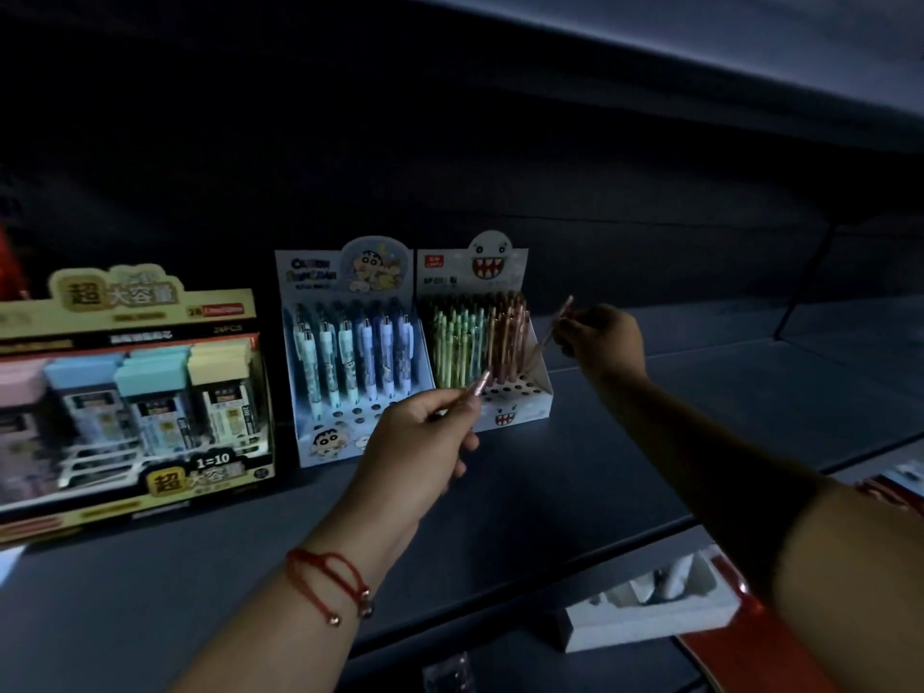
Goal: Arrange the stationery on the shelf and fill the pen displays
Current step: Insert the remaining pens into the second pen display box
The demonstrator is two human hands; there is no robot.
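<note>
- Because your arms reach in from the bottom of the view, start with the near one: the left wrist carries a red cord bracelet [327, 575] with small metal beads.
- Your left hand [425, 435] hovers over the dark, matte shelf [575, 482], its fingers [462, 407] curled round a slim pen [480, 383] with a coppery, shiny tip that points up toward the displays.
- Just beyond that hand, the cartoon-boy display [350, 352] is glossy printed card, stepped, with rows of pale blue and white clip pens standing upright and a few round holes bare at the front.
- To your left stands a wide box of lead refill cases [135, 392], with pastel caps behind a clear front; it is blurred.
- Touching the cartoon-boy display on its right is the toothy-ghost display [492, 342], packed with thin green and rose-gold pens; the front rows of its perforated white tray look unfilled.
- Farthest out, your right hand [600, 342] pinches a thin pinkish pen [555, 325] just beside that display's right edge, tilted with its lower end toward the holes.
- I judge you're mid-fill on the ghost display. The next move calls for steering the tilted pen's tip into one bare hole, then dropping it upright.
- After that, the left hand's pen probably goes the same way; watch you don't knock the crowded neighbours.
</note>
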